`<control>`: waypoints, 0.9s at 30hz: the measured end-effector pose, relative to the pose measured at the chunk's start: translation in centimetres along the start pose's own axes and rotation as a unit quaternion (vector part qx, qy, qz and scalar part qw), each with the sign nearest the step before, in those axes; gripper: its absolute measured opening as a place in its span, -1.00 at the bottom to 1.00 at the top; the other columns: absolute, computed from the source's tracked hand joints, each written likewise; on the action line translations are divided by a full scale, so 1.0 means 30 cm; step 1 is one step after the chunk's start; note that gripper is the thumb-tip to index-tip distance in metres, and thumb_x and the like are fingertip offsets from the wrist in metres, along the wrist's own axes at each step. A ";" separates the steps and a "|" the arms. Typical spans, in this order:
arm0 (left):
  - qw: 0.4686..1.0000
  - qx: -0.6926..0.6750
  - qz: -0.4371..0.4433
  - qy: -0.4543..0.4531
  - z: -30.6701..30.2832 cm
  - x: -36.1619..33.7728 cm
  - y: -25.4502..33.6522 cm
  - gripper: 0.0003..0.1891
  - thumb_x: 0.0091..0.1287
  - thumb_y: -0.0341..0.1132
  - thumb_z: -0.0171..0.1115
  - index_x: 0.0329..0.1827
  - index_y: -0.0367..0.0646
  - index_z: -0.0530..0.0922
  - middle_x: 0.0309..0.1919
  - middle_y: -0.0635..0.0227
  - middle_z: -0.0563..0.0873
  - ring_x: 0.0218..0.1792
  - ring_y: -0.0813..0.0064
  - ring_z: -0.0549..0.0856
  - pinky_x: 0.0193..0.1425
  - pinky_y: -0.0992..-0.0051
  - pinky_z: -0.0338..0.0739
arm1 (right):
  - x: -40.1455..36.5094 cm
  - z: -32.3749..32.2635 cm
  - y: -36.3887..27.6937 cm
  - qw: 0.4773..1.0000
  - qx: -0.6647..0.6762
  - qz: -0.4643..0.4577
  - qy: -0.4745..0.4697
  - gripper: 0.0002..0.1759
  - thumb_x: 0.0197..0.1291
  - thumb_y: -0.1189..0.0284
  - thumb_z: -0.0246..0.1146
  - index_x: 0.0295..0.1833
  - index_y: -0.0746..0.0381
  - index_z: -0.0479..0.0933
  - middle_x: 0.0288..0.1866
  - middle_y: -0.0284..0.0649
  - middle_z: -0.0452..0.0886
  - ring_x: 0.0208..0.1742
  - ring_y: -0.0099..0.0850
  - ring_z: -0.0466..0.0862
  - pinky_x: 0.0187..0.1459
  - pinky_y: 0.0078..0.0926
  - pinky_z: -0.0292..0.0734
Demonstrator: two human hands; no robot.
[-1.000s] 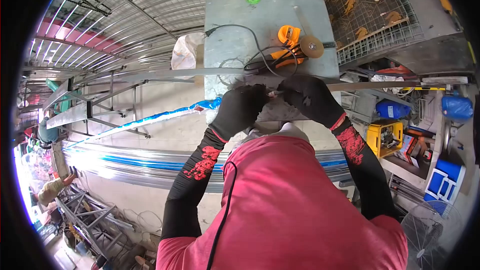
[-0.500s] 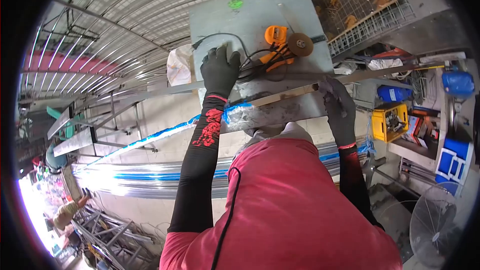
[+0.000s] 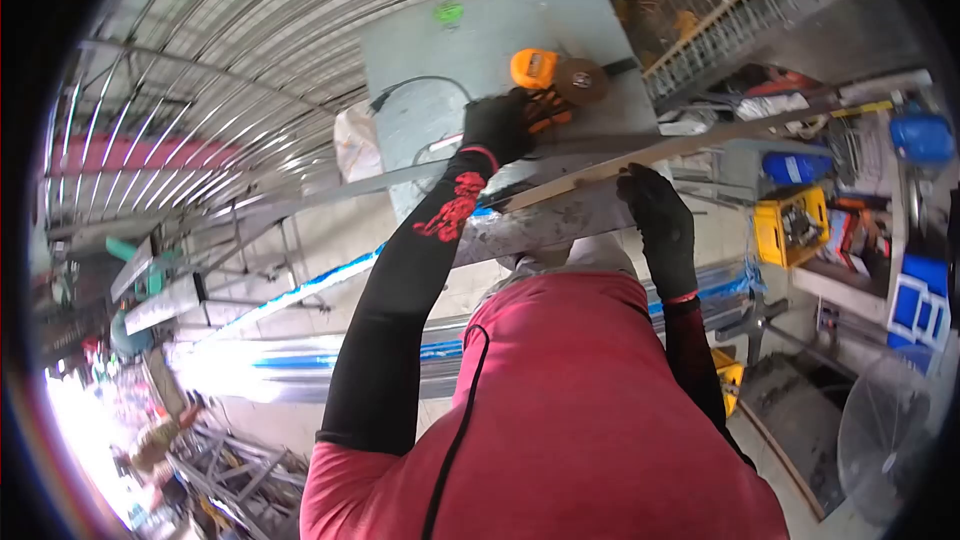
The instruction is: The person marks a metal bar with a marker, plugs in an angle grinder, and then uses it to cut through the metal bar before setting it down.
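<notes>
My left hand (image 3: 497, 127), in a black glove, is closed over the body of an orange and black angle grinder (image 3: 548, 110) on the grey metal table (image 3: 420, 40). The grinder's brown disc (image 3: 580, 81) points away, beside an orange tape measure (image 3: 533, 68). Along the near side of the table lies a long metal bar (image 3: 590, 176), running out to the right. My right hand (image 3: 660, 225), also gloved, has its bent fingers at the bar's near edge. Blue film (image 3: 340, 273) covers a strip left of the table.
Metal tubes (image 3: 300, 355) lie on the floor behind me. To the right are a yellow crate (image 3: 792, 227), a blue container (image 3: 921, 138) and a fan (image 3: 890, 430). A barred metal frame (image 3: 190, 90) stands at the left. Another person (image 3: 155, 440) is at the lower left.
My left hand has moved right from the bare tabletop onto the grinder. My right hand has shifted slightly down and left along the bar. The view has tilted a little.
</notes>
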State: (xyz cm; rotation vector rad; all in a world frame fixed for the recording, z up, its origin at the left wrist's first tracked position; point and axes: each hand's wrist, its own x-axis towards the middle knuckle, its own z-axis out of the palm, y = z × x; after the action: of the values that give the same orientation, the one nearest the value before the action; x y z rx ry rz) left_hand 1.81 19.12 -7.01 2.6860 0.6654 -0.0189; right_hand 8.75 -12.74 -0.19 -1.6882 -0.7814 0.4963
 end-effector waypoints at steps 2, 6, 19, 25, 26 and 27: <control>0.999 0.009 0.006 0.051 0.020 -0.002 0.001 -0.38 0.15 -0.01 0.63 0.27 0.00 0.70 -0.17 0.15 0.89 -0.05 -0.05 0.88 0.01 0.04 0.75 | 0.017 0.001 -0.007 0.998 0.012 0.038 -0.039 -0.55 0.66 0.47 0.19 0.55 0.29 0.60 0.30 -0.26 0.78 0.19 -0.55 0.74 0.16 -0.56 0.63; 0.986 0.053 0.050 0.148 -0.080 -0.029 0.087 -0.61 0.20 -0.18 0.53 0.09 -0.03 0.76 -0.24 0.13 0.88 -0.15 -0.03 0.87 0.03 0.00 0.67 | 0.048 -0.025 0.101 0.974 0.138 0.106 -0.145 -0.47 0.71 0.34 0.17 0.66 0.27 0.48 0.36 -0.17 0.74 0.28 -0.42 0.74 0.31 -0.43 0.64; 0.911 0.022 0.092 0.402 -0.670 -0.197 0.372 -0.60 -0.05 -0.23 0.59 -0.06 -0.01 0.86 -0.35 0.11 0.83 -0.28 0.04 0.85 -0.13 0.12 0.72 | 0.606 -0.073 0.232 0.928 -0.070 -0.180 -0.320 -0.33 0.74 0.06 0.13 0.69 0.28 0.36 0.58 0.01 0.57 0.55 -0.09 0.62 0.63 0.04 0.43; 0.923 -0.097 -0.106 0.356 -0.892 -0.349 0.517 -0.60 0.20 -0.23 0.55 -0.02 -0.29 0.64 -0.30 -0.08 0.80 -0.26 0.04 0.86 -0.11 0.07 0.71 | 0.696 -0.027 -0.072 0.898 0.237 0.056 -0.366 -0.38 0.80 0.10 0.07 0.68 0.32 0.37 0.54 0.02 0.61 0.50 -0.13 0.66 0.60 -0.07 0.49; 0.915 -0.116 -0.127 0.365 -0.915 -0.374 0.542 -0.62 0.21 -0.25 0.53 -0.07 -0.32 0.60 -0.37 -0.05 0.76 -0.32 0.08 0.82 -0.17 0.15 0.68 | 0.690 -0.023 -0.110 0.892 0.273 0.024 -0.359 -0.34 0.78 0.07 0.10 0.69 0.31 0.36 0.56 0.03 0.60 0.51 -0.12 0.66 0.60 -0.07 0.49; 0.903 -0.158 -0.198 0.346 -0.993 -0.408 0.644 -0.59 0.21 -0.27 0.56 -0.02 -0.36 0.62 -0.37 0.06 0.76 -0.37 0.19 0.79 -0.23 0.23 0.65 | 0.676 -0.019 -0.130 0.884 0.307 -0.007 -0.352 -0.31 0.75 0.04 0.13 0.70 0.31 0.35 0.57 0.03 0.59 0.51 -0.12 0.66 0.61 -0.07 0.48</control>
State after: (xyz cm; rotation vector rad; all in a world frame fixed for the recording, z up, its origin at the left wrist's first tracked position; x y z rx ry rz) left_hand -2.53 8.47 28.72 2.1596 1.2830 0.8903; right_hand 22.17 2.01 5.27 -0.8859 -1.0052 1.2440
